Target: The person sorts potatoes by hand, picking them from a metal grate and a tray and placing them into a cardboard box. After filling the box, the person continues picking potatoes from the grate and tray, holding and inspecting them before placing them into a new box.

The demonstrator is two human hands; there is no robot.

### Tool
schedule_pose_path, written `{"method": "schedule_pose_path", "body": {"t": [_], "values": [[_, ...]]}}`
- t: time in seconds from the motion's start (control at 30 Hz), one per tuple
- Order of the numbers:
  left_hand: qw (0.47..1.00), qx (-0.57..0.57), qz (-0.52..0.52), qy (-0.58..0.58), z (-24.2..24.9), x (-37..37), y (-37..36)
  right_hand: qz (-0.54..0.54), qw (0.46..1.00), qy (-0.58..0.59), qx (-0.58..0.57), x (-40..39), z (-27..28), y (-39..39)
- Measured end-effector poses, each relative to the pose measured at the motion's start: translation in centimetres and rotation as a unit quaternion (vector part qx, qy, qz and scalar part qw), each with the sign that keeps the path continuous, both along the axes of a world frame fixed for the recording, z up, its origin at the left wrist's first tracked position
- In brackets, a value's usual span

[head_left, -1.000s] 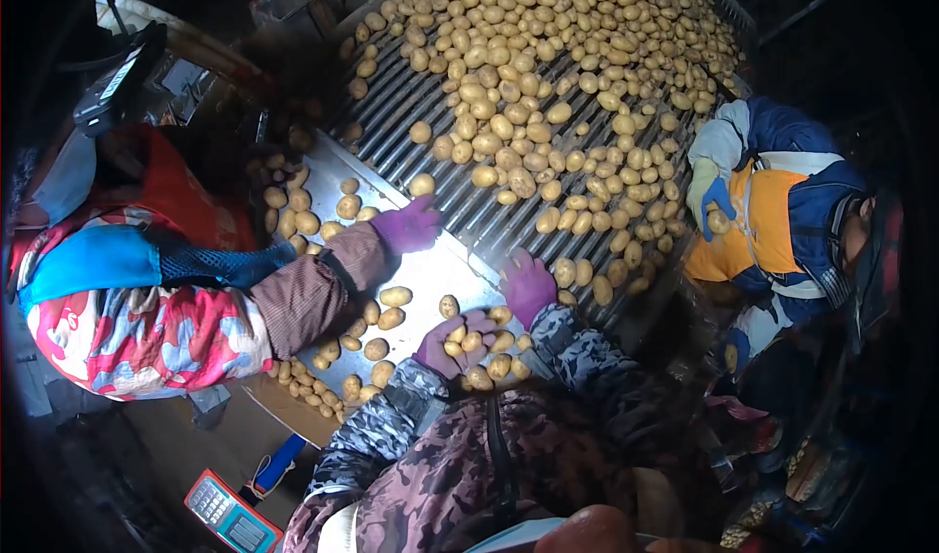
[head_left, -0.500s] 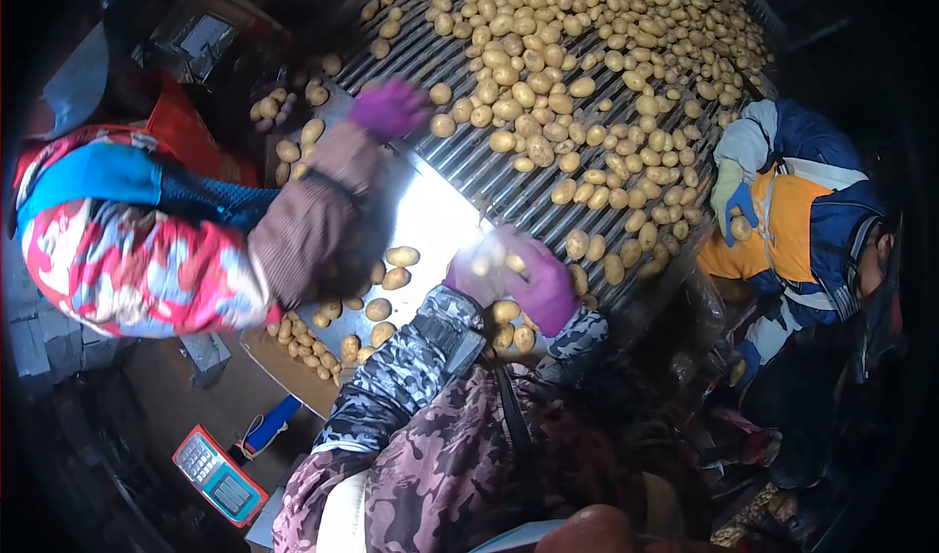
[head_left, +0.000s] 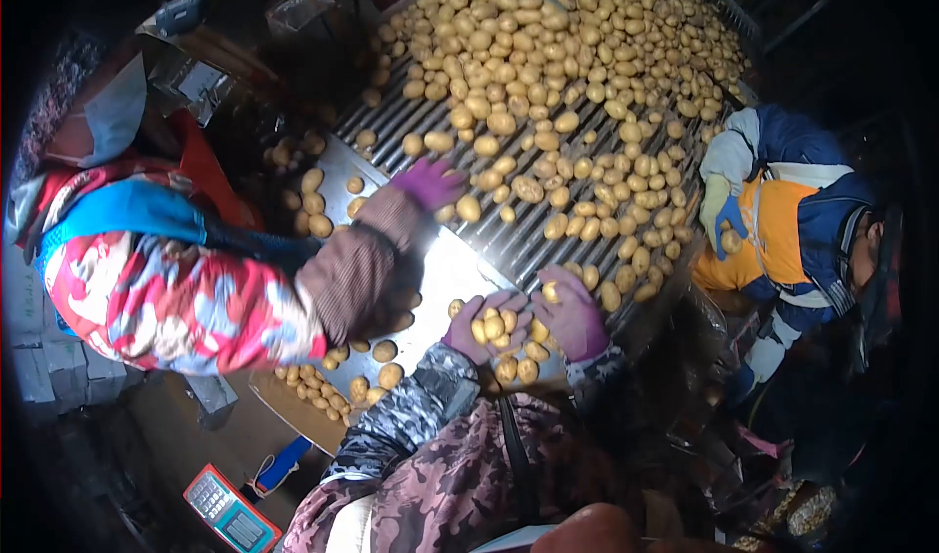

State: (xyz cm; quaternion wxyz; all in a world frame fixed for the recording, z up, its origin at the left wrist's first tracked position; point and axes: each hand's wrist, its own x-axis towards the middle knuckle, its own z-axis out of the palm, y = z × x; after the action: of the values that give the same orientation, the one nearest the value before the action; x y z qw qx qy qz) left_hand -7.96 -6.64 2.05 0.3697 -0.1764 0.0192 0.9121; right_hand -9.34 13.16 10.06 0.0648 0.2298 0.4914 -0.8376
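Observation:
My left hand [head_left: 464,330], in a purple glove, is cupped around several small potatoes [head_left: 494,326] above the shiny metal plate. Close to its right, my right hand [head_left: 579,326], gloved the same way, has its fingers curled on a potato [head_left: 551,292]. Between my wrists, near my body, more potatoes [head_left: 527,370] lie at the plate's edge. Yellow potatoes [head_left: 577,54] spread thickly over the roller conveyor [head_left: 509,235] in front of me.
To the left, a co-worker's purple-gloved hand [head_left: 428,182] reaches over the rollers. On the right another person holds a potato in a blue-and-yellow glove [head_left: 729,222]. A red-framed scale [head_left: 232,509] stands lower left, near a cardboard box [head_left: 298,418] with small potatoes beside it.
My hands were close together and blurred; now they are apart, with potatoes visible in the left palm and one at the right fingers. The left co-worker's arm has shifted right and down in view.

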Motion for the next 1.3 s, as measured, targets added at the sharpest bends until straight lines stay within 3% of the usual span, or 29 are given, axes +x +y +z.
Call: {"method": "schedule_pose_path", "body": {"t": [0.07, 0.1, 0.13, 0.17, 0.2, 0.23, 0.27, 0.3, 0.37, 0.53, 0.57, 0.6, 0.63, 0.7, 0.77, 0.8, 0.87, 0.9, 0.93, 1.0, 1.03, 1.1, 1.13, 1.2, 1.3], "values": [[0.998, 0.06, 0.003, -0.03, 1.3, 0.5, -0.8, 0.059, 0.99, -0.067, 0.113, 0.4, 3.5, -2.1], [0.998, 0.011, 0.017, -0.053, 1.5, 0.8, -0.6, 0.101, 0.951, 0.046, 0.29, 0.6, 3.8, -3.2], [0.996, -0.04, 0.032, -0.076, 1.7, 1.0, -0.5, 0.105, 0.951, 0.044, 0.287, 0.8, 3.9, -4.7], [0.987, -0.12, 0.039, -0.097, 4.6, 0.5, -0.2, 0.095, 0.907, 0.124, 0.391, 0.8, 4.1, -6.3], [0.986, -0.122, 0.045, -0.1, 5.0, 0.3, -0.7, 0.083, 0.845, 0.205, 0.487, 1.0, 4.1, -7.2], [0.922, -0.346, 0.007, 0.175, 5.2, 0.2, -1.1, 0.131, 0.828, 0.26, 0.48, 1.5, 1.5, -7.0], [0.736, -0.526, -0.035, 0.424, 5.2, 0.2, -1.3, 0.137, 0.828, 0.259, 0.478, 1.3, 1.8, -7.4], [0.673, -0.591, 0.01, 0.444, 4.1, 0.4, -0.8, 0.187, 0.789, 0.262, 0.523, 0.9, 2.7, -7.8], [0.683, -0.574, 0.028, 0.451, 2.7, 0.0, -1.1, 0.256, 0.726, 0.29, 0.568, -0.5, 3.7, -8.2], [0.723, -0.488, 0.092, 0.481, 0.3, -1.4, -2.8, 0.268, 0.723, 0.352, 0.531, -2.6, 1.1, -8.1], [0.926, -0.209, 0.087, 0.301, -0.5, -1.2, -3.3, 0.268, 0.803, 0.27, 0.458, -3.3, -0.5, -7.3], [0.989, 0.102, 0.069, 0.077, -1.7, -0.7, -4.0, 0.264, 0.87, 0.182, 0.376, -4.6, -0.3, -7.3], [0.994, 0.067, 0.049, 0.068, -4.0, 0.1, -4.8, 0.196, 0.847, 0.204, 0.45, -6.6, -0.5, -7.3], [0.999, 0.02, 0.029, 0.037, -2.3, -1.0, -5.8, 0.182, 0.719, 0.321, 0.589, -12.2, -4.5, -4.9], [1.0, -0.025, 0.009, 0.008, -0.2, -2.6, -6.4, 0.255, 0.658, 0.201, 0.679, -16.6, -4.0, -5.0], [0.997, -0.072, -0.016, 0.033, 0.7, -3.5, -6.7, 0.256, 0.658, 0.206, 0.678, -18.0, -5.0, -5.0], [0.991, -0.121, -0.036, 0.053, 0.9, -4.8, -7.1, 0.318, 0.555, 0.126, 0.758, -19.5, -7.8, -5.5], [0.992, -0.104, -0.026, 0.072, 0.4, -5.4, -7.2, 0.298, 0.537, 0.133, 0.778, -19.7, -8.8, -5.7], [0.992, -0.086, -0.016, 0.09, -0.1, -6.0, -7.2, 0.302, 0.535, 0.136, 0.777, -19.7, -9.5, -5.2], [0.991, -0.07, -0.02, 0.112, -1.6, -6.8, -7.2, 0.24, 0.615, 0.262, 0.704, -19.7, -10.2, -3.5], [0.992, -0.092, -0.013, 0.086, -1.2, -7.3, -7.0, 0.243, 0.611, 0.263, 0.706, -19.6, -10.4, -3.1], [0.992, -0.112, -0.009, 0.054, -0.9, -7.7, -6.9, 0.233, 0.812, 0.158, 0.512, -18.8, -9.7, -3.0], [0.992, -0.111, -0.008, 0.055, -0.6, -7.7, -6.8, 0.233, 0.81, 0.16, 0.513, -17.8, -9.3, -3.1], [0.997, -0.073, 0.003, 0.02, -0.2, -7.2, -6.4, 0.204, 0.882, 0.123, 0.407, -14.9, -5.5, -4.8], [0.996, 0.029, 0.021, 0.08, -0.5, -5.1, -6.4, 0.251, 0.898, 0.12, 0.342, -9.1, -3.4, -6.6]]}}
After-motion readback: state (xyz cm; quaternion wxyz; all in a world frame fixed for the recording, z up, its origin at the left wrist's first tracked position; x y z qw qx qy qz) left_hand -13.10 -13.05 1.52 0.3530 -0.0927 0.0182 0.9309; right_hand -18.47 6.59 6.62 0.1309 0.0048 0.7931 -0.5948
